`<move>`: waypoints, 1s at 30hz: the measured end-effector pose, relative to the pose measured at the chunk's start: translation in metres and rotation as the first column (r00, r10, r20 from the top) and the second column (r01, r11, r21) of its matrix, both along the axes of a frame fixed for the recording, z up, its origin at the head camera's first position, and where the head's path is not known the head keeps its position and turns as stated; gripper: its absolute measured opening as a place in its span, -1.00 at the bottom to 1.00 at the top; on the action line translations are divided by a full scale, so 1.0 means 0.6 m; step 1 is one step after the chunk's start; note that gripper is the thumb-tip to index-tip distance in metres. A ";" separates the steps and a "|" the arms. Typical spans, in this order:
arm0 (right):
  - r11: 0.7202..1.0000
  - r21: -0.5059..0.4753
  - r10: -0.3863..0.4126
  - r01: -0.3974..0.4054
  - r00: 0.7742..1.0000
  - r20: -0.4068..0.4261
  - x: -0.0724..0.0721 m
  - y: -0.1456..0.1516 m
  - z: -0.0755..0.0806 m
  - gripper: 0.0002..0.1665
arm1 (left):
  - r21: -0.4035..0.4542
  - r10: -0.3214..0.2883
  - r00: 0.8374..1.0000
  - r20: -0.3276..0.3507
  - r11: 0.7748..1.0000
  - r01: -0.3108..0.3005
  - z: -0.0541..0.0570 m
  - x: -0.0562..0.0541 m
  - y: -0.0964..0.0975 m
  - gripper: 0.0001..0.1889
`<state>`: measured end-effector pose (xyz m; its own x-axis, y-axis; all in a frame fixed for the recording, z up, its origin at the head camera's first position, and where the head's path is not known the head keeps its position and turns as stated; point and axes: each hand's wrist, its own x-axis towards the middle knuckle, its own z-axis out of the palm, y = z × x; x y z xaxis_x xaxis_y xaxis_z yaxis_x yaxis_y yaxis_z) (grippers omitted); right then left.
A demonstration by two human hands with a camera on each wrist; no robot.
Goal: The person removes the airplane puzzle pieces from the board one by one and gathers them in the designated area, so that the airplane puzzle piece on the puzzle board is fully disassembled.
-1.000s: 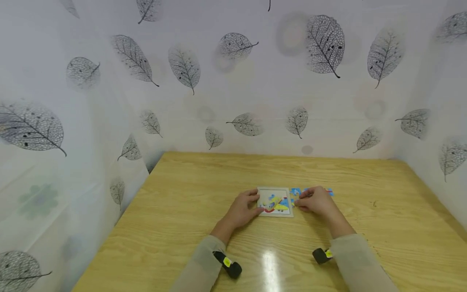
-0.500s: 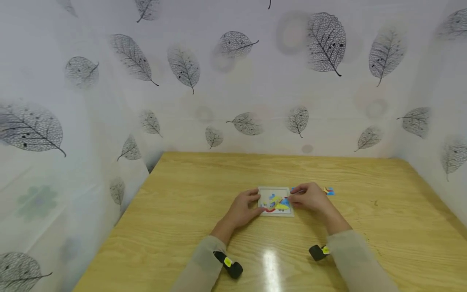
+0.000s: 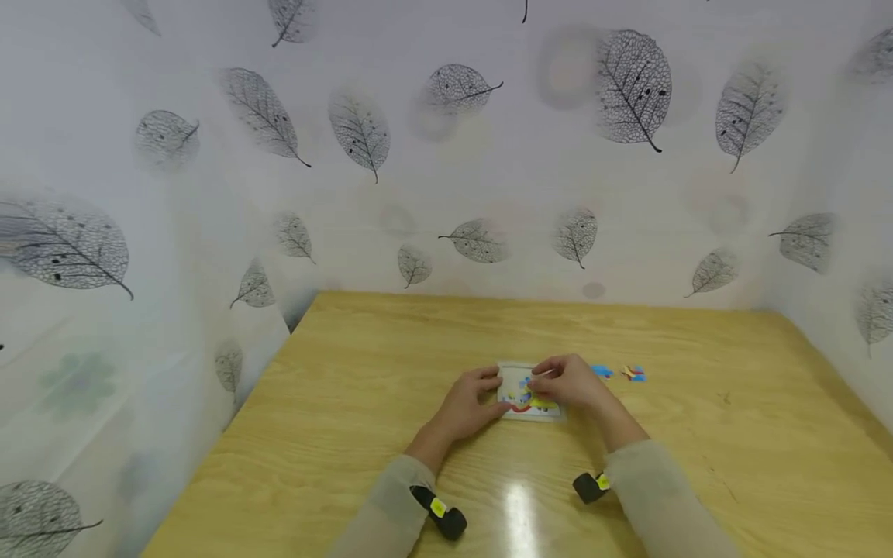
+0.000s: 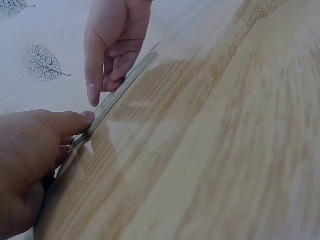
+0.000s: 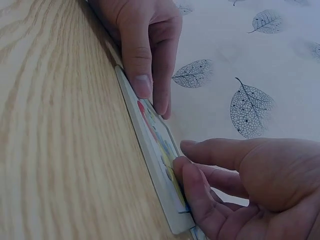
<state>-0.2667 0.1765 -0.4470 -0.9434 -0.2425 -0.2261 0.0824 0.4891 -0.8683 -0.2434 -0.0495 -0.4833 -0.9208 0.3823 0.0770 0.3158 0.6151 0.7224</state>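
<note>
A square jigsaw tray (image 3: 528, 418) with a pale frame lies on the table, its picture showing yellow, blue and red parts. My left hand (image 3: 467, 403) holds the tray's left side, the thumb (image 4: 80, 121) on the frame's edge and the other fingers partly hidden behind it. Over the right part of the picture is my right hand (image 3: 572, 381), its thumb (image 5: 194, 186) and forefinger pinching together close above the tray. The puzzle piece between these fingertips is mostly hidden. Right of that hand lie loose puzzle pieces (image 3: 633, 373), blue with red and yellow.
The wooden table (image 3: 698, 434) reaches back to a white cloth wall (image 3: 418, 178) printed with grey leaves. Black wrist cameras sit on both sleeves, the left camera (image 3: 449, 522) and the right camera (image 3: 589, 487) both close above the tabletop.
My right hand has moved left from the loose pieces, across the tray's right edge, to over the picture. My left hand keeps its hold on the tray.
</note>
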 end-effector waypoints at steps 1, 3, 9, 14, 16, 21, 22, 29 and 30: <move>1.000 0.013 0.004 -0.004 1.000 -0.005 0.001 0.001 -0.001 -0.60 | 0.000 -0.003 1.000 0.000 1.000 0.003 0.000 0.001 0.002 -0.44; 0.999 0.031 0.013 -0.012 1.000 -0.018 0.003 0.002 -0.002 -0.60 | 0.000 -0.005 1.000 -0.003 1.000 0.005 0.001 0.002 0.005 -0.44; 0.997 0.073 0.027 -0.025 0.999 -0.036 0.005 0.003 -0.001 -0.68 | 0.000 -0.007 1.000 0.000 1.000 0.007 0.005 0.004 0.005 -0.44; 0.992 0.103 0.082 -0.075 0.995 -0.065 0.003 0.000 0.001 -0.68 | -0.010 -0.002 1.000 -0.014 1.000 0.002 0.006 0.004 0.002 -0.45; 0.989 0.113 0.102 -0.094 0.992 -0.074 0.002 -0.001 0.001 -0.66 | -0.010 -0.003 1.000 -0.022 1.000 0.002 0.006 0.002 0.001 -0.45; 0.987 0.124 0.116 -0.107 0.991 -0.071 0.004 -0.003 -0.001 -0.67 | -0.007 -0.005 1.000 -0.015 1.000 0.005 0.004 0.002 0.001 -0.45; 0.987 0.125 0.114 -0.105 0.991 -0.069 0.004 -0.003 -0.002 -0.67 | -0.004 -0.007 1.000 -0.016 1.000 0.007 0.003 0.002 0.001 -0.45; 0.996 0.054 0.070 -0.067 0.996 -0.059 0.003 0.000 -0.006 -0.69 | 0.002 -0.008 1.000 -0.018 1.000 0.008 -0.002 -0.001 0.002 -0.45; 0.997 0.044 0.066 -0.063 0.996 -0.062 0.003 0.001 -0.005 -0.69 | 0.006 -0.008 1.000 -0.020 1.000 0.008 -0.003 -0.001 0.003 -0.45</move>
<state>-0.2647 0.1769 -0.4501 -0.9389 -0.2946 -0.1781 -0.0045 0.5278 -0.8494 -0.2443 -0.0479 -0.4854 -0.9159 0.3893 0.0981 0.3355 0.6080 0.7196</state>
